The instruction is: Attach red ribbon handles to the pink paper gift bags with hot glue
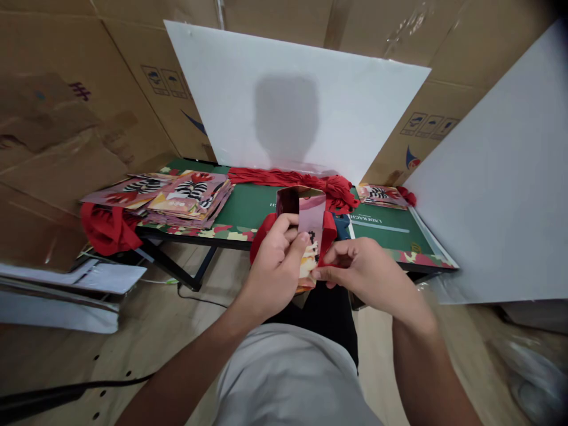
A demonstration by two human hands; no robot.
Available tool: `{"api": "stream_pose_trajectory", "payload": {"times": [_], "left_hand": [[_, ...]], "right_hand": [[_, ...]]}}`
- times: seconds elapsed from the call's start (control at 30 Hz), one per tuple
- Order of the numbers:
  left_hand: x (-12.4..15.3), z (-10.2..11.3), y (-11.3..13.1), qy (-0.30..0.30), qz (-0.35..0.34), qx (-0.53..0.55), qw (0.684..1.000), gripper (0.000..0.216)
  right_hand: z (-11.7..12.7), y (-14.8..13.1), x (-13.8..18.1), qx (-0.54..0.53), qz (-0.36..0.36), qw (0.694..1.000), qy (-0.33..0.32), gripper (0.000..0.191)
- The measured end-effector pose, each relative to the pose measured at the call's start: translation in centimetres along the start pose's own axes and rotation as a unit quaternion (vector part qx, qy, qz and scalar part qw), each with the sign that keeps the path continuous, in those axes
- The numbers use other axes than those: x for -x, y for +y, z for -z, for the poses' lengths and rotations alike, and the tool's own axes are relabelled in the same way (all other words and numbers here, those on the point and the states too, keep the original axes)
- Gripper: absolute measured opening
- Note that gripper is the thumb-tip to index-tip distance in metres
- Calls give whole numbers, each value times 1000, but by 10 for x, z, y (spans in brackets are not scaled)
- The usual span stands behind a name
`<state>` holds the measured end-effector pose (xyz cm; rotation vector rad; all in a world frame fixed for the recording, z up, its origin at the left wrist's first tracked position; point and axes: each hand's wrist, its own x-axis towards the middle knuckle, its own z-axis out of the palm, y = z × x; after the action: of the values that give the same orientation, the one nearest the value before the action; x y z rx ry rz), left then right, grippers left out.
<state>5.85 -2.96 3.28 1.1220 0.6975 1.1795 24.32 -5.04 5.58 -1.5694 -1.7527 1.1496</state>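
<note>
Left hand (pixel 277 260): grips bag (pixel 310 216) by its 9 o'clock edge.
Right hand (pixel 359 272): pinches red ribbon (pixel 329 236) at 3 o'clock.
Table (pixel 248 207): green strip at 12 o'clock.

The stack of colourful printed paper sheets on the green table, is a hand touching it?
No, the stack lies alone on the left, while the left hand and right hand both grip a folded printed paper bag.
</note>
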Motion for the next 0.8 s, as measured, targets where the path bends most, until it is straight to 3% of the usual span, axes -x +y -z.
{"api": "stream_pose_trajectory", "payload": {"times": [0.1, 0.23, 0.5, 0.6, 0.73, 0.8], "left_hand": [[-1, 0, 1, 10, -5, -1, 1000, 17], [-2, 0, -1, -3, -14, 15, 1000, 12], [-2, -1, -6, 4, 3, 1, 1000, 20], [-2, 0, -6, 20, 6, -1, 1000, 29], [-3, 1, -3, 28, -9, 3, 1000, 29], [-4, 2, -3, 32, -20, 3, 999, 26]], "right_hand": [[-1, -5, 6, 44, 36, 998, 27, 19], [-8, -3, 10, 76, 65, 993, 60, 27], [8, -10, -4, 116, 20, 993, -23, 30], [7, -6, -3, 93, 36, 995, -20, 29], [-7, 8, -5, -8, 79, 994, 71, 19], [-14, 14, -9, -88, 91, 987, 95, 30]]}}
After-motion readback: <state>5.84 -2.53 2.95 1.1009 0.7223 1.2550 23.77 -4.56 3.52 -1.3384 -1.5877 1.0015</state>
